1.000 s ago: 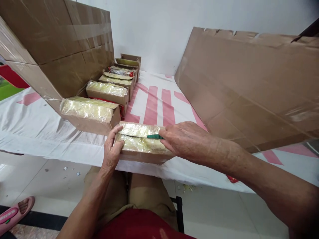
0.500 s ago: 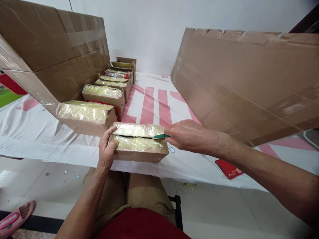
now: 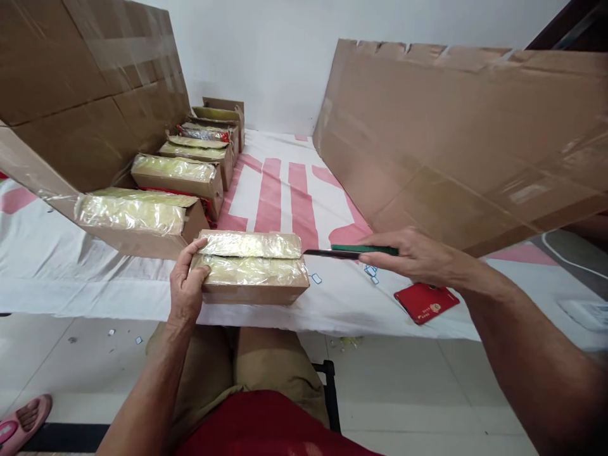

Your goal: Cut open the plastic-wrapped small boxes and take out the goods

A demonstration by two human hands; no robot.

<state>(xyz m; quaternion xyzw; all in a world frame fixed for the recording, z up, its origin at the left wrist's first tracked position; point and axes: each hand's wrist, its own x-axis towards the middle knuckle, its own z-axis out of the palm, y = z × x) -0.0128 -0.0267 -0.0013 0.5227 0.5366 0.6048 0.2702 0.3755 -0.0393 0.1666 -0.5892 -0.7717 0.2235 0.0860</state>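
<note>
A small cardboard box (image 3: 256,294) sits at the front edge of the cloth-covered table. Shiny yellowish tape covers its top, and a dark slit runs lengthwise between the flaps. My left hand (image 3: 186,282) grips the box's left end, with fingers at the far side and thumb on top. To the right of the box, my right hand (image 3: 418,256) is closed around a green-handled knife (image 3: 332,253). Its dark blade points left, with the tip just beside the box's right end.
Several similar taped boxes (image 3: 175,180) stand in a row at the left, before a tall cardboard panel (image 3: 137,82). Another cardboard panel (image 3: 446,139) leans at the right. A red packet (image 3: 427,303) and small paper tags (image 3: 371,272) lie on the white and pink cloth (image 3: 280,190).
My right hand has drawn the knife out of the slit and off to the right, so its blade shows. My left hand still holds the box. The whole view has shifted slightly.
</note>
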